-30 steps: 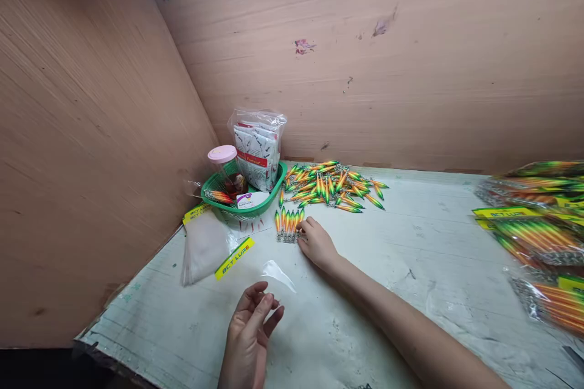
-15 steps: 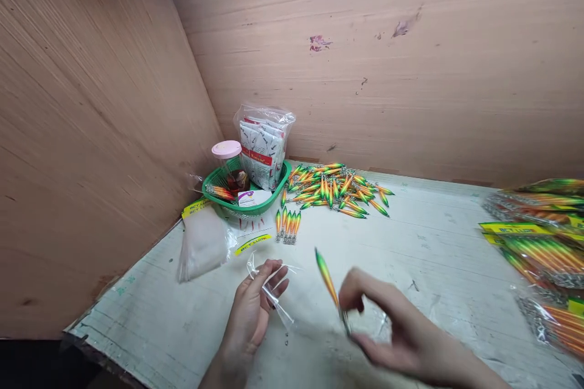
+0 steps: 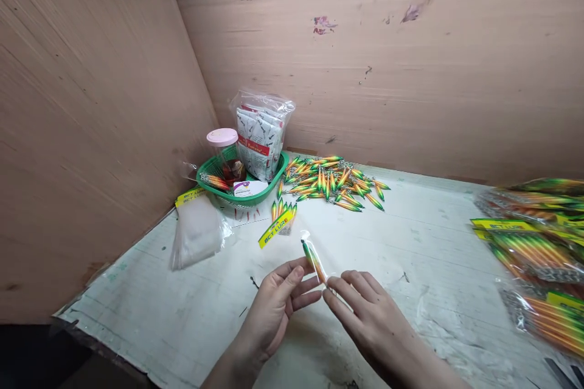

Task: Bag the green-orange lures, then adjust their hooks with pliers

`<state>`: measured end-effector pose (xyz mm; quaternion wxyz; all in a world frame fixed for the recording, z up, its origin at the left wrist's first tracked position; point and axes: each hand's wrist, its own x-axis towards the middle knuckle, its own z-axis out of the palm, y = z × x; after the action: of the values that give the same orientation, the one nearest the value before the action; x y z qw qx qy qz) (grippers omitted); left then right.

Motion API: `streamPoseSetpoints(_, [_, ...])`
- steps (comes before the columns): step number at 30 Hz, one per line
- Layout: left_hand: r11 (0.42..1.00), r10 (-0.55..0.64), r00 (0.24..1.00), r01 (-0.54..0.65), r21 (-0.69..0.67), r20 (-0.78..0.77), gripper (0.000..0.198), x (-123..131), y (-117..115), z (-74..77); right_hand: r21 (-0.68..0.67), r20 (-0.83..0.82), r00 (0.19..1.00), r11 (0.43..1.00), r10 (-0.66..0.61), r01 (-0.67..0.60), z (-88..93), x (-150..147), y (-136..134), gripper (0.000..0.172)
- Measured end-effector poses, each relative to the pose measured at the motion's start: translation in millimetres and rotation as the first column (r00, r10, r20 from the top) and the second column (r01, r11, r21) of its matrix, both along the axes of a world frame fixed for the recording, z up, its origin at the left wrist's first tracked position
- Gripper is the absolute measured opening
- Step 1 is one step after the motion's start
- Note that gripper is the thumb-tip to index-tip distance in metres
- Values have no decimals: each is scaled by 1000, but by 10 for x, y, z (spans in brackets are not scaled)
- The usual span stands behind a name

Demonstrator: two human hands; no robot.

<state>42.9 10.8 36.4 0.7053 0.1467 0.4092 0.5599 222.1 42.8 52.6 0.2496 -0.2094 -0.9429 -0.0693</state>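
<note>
A green, yellow and orange fishing lure lies tilted inside a clear plastic sleeve, between my two hands. My left hand holds the sleeve from the left, its fingers behind the lure. With thumb and fingertips closed, my right hand pinches the lower end of the lure, whose metal hooks are mostly hidden. Just beyond, a yellow BCT LURE label overlaps a short row of lures. A larger heap of loose lures is spread behind them.
A green basket at the back left holds a pink-lidded jar and bagged white packets. Clear bags lie beside it. Packed lures are piled at right. Wooden panels border the table at back and left.
My right hand has brought the lure leftward to my left hand, and it now sits in the clear sleeve. The yellow label has shifted right, in front of the short row.
</note>
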Motion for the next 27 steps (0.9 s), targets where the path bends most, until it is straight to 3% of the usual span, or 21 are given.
streamPoseSetpoints(5, [997, 48, 994, -53, 48, 102, 42, 79, -40, -2, -35, -217, 975, 998, -55, 48, -66, -40, -43, 23])
streamPoseSetpoints(12, [990, 115, 969, -130, 55, 217, 38, 274, -93, -89, -250, -510, 860, 962, -35, -109, -174, -133, -63, 32])
streamPoseSetpoints(18, [987, 116, 907, -149, 52, 405, 74, 284, -106, -153, -251, -385, 917, 945, 102, -211, -7, -74, 0, 24])
streamPoseSetpoints(22, [987, 108, 868, -151, 49, 485, 56, 315, -106, -178, -259, -339, 929, 935, 147, -243, 155, -99, -27, 28])
streamPoseSetpoints(25, [987, 115, 843, -156, 34, 525, 41, 352, -109, -204, -398, -312, 948, 897, 62, -190, 230, -124, -87, 35])
streamPoseSetpoints(27, [986, 131, 824, -166, 14, 552, 36, 360, -120, -216, -371, -353, 935, 916, 15, -155, 247, -108, -102, 34])
